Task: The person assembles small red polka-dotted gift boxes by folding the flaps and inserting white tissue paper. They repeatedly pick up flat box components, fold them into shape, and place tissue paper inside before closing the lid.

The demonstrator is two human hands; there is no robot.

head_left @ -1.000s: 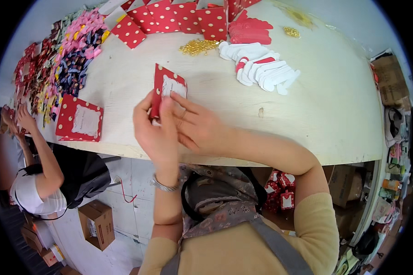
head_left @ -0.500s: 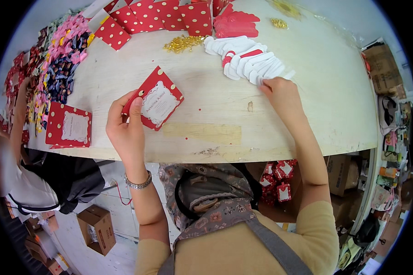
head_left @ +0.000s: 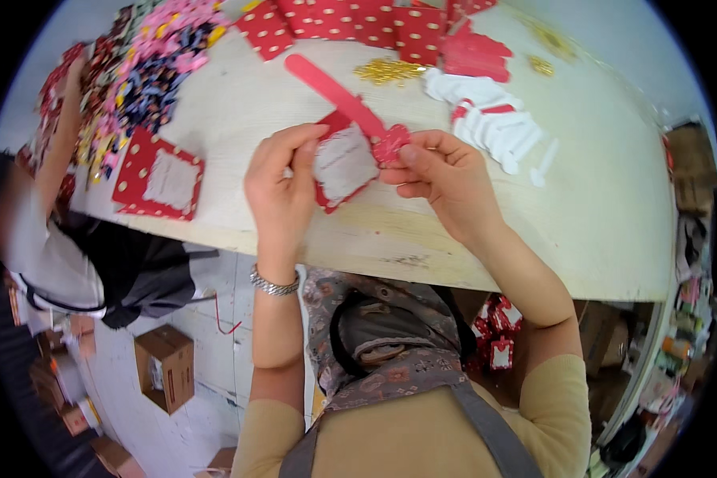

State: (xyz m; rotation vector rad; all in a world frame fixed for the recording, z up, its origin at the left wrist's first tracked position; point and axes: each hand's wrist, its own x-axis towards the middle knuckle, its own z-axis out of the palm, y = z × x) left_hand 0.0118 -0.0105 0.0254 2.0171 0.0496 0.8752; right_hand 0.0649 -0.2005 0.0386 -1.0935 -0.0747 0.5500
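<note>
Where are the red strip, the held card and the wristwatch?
red strip point(head_left: 334, 92), head view, mid-length.
held card point(head_left: 344, 163), head view, white centre panel.
wristwatch point(head_left: 272, 283), head view, metal band on left wrist.

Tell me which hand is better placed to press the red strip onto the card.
Probably the right hand: its fingers pinch the red strip beside the card, which the left hand holds.

Red white-dotted card point(head_left: 341, 163) with white centre — plain red strip point(head_left: 336, 93).
</note>
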